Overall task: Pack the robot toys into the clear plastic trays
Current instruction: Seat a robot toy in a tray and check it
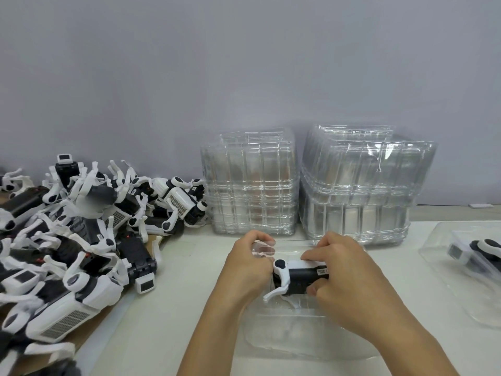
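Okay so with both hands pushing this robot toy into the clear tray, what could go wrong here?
1. The robot toy's white leg sticks out toward the tray's edge; pressing down could bend it or trap it outside its recess.
2. The clear tray is thin, and the left hand and right hand squeezing together might buckle it.
3. The toy pile is heaped loosely and could slide toward the work area.

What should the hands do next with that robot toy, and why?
Probably press the robot toy down into the clear tray. Both the left hand and the right hand grip it right over the tray, and it does not look seated yet.
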A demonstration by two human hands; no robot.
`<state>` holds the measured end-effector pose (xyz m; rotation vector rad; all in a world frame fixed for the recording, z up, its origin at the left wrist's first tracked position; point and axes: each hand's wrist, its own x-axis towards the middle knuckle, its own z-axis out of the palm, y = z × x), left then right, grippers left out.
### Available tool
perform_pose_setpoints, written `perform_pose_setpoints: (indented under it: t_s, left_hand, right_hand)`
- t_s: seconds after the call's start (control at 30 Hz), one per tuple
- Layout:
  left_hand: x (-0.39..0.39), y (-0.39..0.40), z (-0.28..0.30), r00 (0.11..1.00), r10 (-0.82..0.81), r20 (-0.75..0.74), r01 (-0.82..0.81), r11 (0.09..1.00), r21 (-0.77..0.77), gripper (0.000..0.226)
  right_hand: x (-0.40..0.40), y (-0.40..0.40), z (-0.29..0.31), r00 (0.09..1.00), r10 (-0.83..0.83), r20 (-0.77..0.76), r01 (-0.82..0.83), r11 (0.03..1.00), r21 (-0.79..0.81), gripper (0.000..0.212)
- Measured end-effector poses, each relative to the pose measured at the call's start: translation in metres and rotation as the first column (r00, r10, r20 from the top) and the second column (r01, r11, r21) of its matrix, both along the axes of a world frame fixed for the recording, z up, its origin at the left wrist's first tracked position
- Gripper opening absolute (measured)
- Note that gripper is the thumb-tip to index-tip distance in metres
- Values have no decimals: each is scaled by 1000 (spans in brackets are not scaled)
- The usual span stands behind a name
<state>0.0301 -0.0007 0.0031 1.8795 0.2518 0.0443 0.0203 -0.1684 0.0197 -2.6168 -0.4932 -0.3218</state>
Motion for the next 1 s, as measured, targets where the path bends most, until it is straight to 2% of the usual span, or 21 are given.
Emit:
perform_pose_setpoints:
  t_s: [0.2, 0.37, 0.47, 0.57, 0.6, 0.83, 1.0]
  left_hand:
    - [-1, 0, 4, 999, -14, 38, 12, 998, 58, 37]
    - [-8, 4, 13, 967, -189, 169, 144, 958, 249, 43]
    - [-11, 10, 19, 933, -339, 121, 280, 895, 346, 33]
    - [-14, 18, 24, 898, -436, 65, 382, 844, 377, 13]
    - [-15, 20, 25, 890, -453, 53, 401, 832, 385, 14]
    - [-15, 12, 28, 936, -353, -6, 329, 866, 376, 22]
    - [-15, 8, 28, 916, -398, -43, 376, 819, 433, 15]
  right_hand:
    - [1, -1, -2, 1000, 2, -13, -2, 1000, -9, 33]
    - [5, -4, -4, 999, -15, -38, 17, 999, 30, 45]
    - [5, -4, -4, 999, -15, -45, 16, 999, 39, 46]
    - [4, -5, -4, 999, -17, -51, 19, 999, 38, 46]
    - [3, -5, -3, 998, -18, -53, 20, 999, 37, 46]
    - [1, -3, -1, 998, -22, -52, 23, 1000, 4, 44]
    - [1, -3, -1, 999, -23, -47, 23, 1000, 1, 35]
